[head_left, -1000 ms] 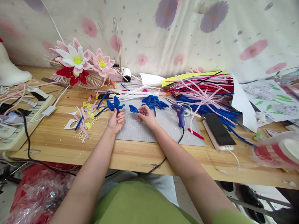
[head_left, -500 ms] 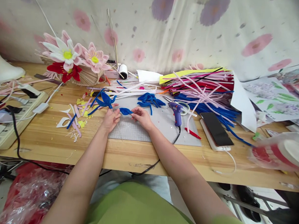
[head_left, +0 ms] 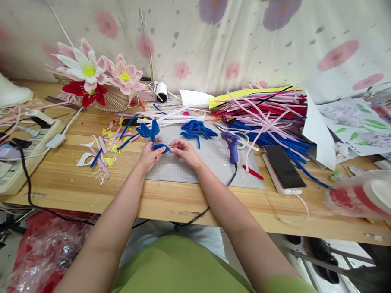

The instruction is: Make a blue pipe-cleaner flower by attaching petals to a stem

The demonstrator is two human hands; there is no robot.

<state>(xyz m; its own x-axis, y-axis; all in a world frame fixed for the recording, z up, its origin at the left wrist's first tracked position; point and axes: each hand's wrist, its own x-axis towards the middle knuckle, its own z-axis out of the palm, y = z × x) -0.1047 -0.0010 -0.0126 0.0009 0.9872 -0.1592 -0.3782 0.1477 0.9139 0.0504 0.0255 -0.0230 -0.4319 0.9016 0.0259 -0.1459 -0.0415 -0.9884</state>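
Note:
My left hand is closed around the thin wire stem of a blue pipe-cleaner flower, whose petals stand up above the fingers. A separate blue pipe-cleaner petal lies against the left thumb and fingertips. With its fingers pinched together, my right hand is at the petal's right end; the exact contact is too small to see clearly. Behind the hands, several more blue petals lie in a pile on the grey cutting mat.
A purple glue gun, scissors and a red pen-like tool lie to the right, near a phone. Pipe cleaners are heaped behind. Scraps, finished flowers and a power strip occupy the left.
The blue petal has come left and down to the left hand's fingertips, with the right hand following slightly. The left hand and flower have shifted a little right, and the flower has turned.

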